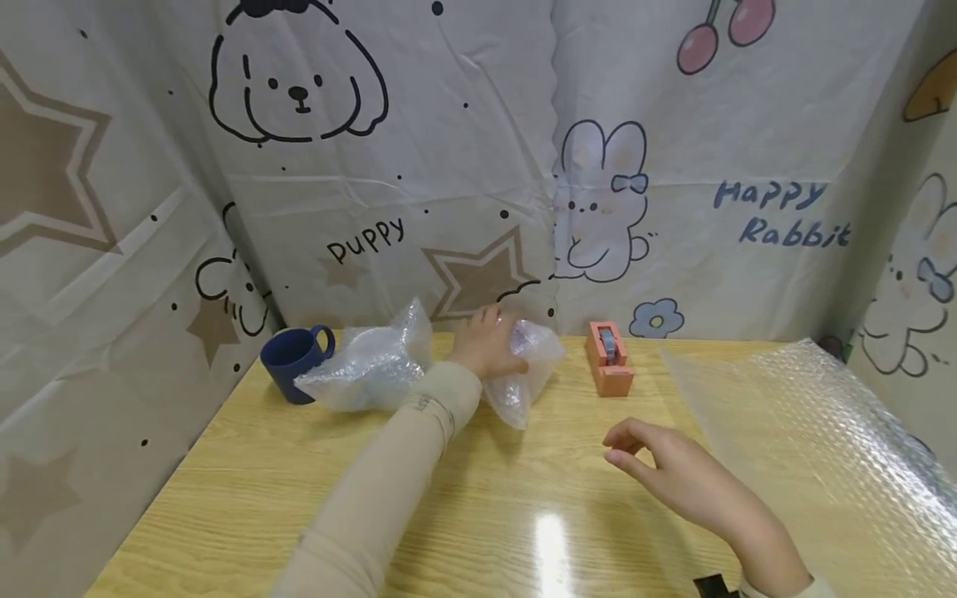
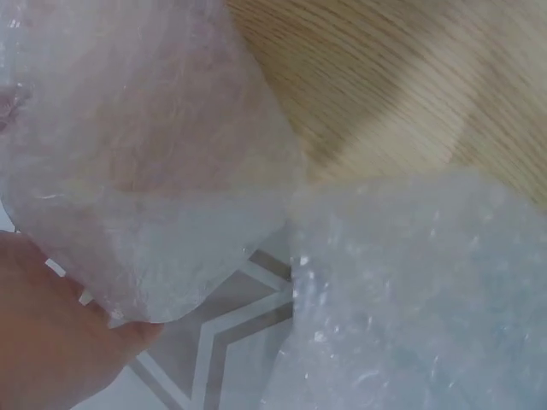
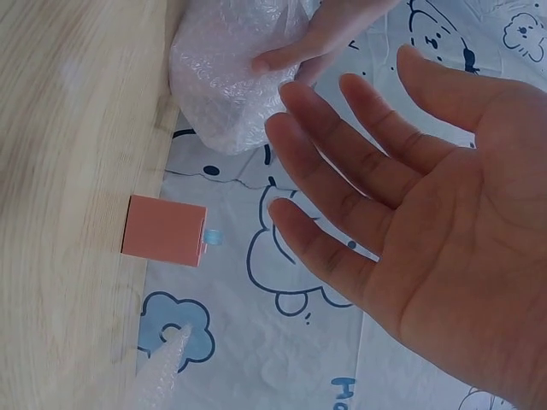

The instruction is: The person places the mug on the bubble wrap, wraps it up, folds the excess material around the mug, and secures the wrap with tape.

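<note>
My left hand [image 1: 486, 345] grips the top of a bubble-wrapped bundle [image 1: 516, 400] at the back middle of the table, thumb in front and fingers over it. Through the wrap something pinkish shows in the left wrist view, its kind hidden. Just left of it lies a second bubble-wrapped bundle [image 1: 377, 370], with a bluish tint inside. Over the table's right half my right hand [image 1: 691, 482] hovers with loosely bent fingers and holds nothing. The right wrist view shows its palm [image 3: 461, 222] bare, fingers apart.
A dark blue mug [image 1: 292, 361] stands at the back left, close beside the second bundle. An orange tape dispenser [image 1: 613, 382] sits at the back, right of the gripped bundle. A bubble wrap sheet [image 1: 807, 448] spreads along the right side. Printed cloth [image 1: 463, 149] hangs behind the table.
</note>
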